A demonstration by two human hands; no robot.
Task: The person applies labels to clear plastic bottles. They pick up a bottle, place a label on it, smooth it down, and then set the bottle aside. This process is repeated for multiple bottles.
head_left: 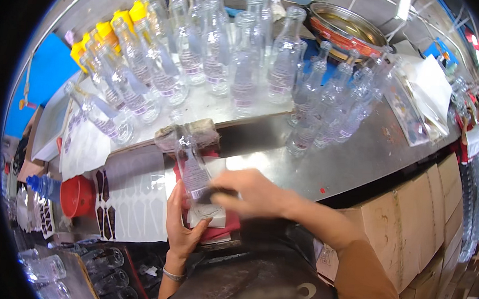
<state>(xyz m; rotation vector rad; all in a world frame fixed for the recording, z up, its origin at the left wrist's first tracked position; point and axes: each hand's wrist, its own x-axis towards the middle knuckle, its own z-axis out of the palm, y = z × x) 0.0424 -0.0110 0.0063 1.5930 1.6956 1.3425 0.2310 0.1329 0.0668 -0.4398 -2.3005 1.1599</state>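
Note:
A clear glass bottle lies tilted in front of me, its neck against a rolled cloth and its base toward me. Small print marks its side. My left hand is closed about the bottle's lower end, fingers along its left side and thumb by a white block. A red cloth lies under the block. My right hand, smeared by motion, grips a dark tool over the bottle's lower right side. The tool's exact kind cannot be made out.
Several clear bottles stand across the bench, with more on the metal top. Yellow bottles and a round metal pan are behind. At left are sticker sheets and a red tub. Cardboard boxes are stacked right; a person is beyond.

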